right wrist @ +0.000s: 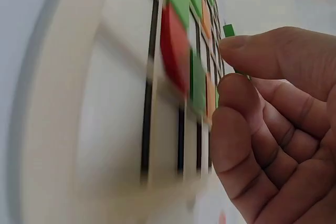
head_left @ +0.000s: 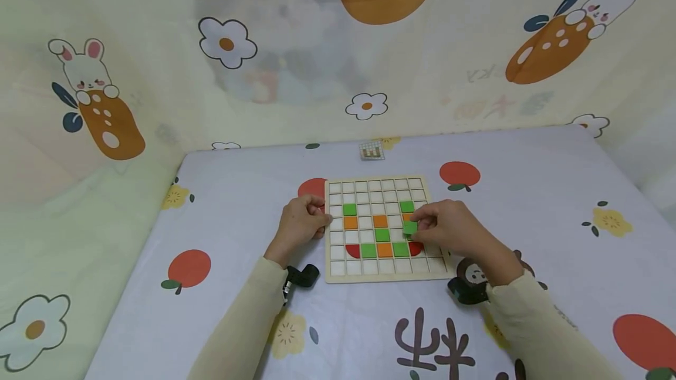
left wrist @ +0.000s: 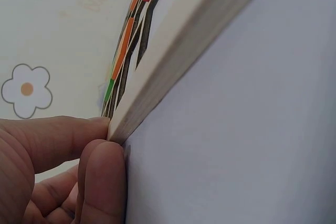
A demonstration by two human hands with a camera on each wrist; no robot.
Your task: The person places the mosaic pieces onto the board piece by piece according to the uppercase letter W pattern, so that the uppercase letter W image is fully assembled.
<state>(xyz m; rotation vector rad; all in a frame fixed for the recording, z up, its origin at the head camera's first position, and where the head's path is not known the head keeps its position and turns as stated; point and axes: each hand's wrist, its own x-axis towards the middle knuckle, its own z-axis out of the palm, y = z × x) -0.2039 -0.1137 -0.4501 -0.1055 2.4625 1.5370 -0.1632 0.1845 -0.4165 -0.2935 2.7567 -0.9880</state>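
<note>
A wooden grid board with white square cells lies flat on the table. Green, orange and red tiles fill several cells, among them an orange tile and a quarter-round red tile in a lower row. My left hand pinches the board's left edge; in the left wrist view the thumb and a finger meet at its corner. Over the right part of the grid, my right hand pinches a green square tile between thumb and fingertips. The right wrist view shows only a sliver of this green tile past the thumb.
A small card with a grid picture lies behind the board at the table's far edge. Printed cloth covers the table, and a patterned curtain hangs behind it. Black devices are strapped at both wrists.
</note>
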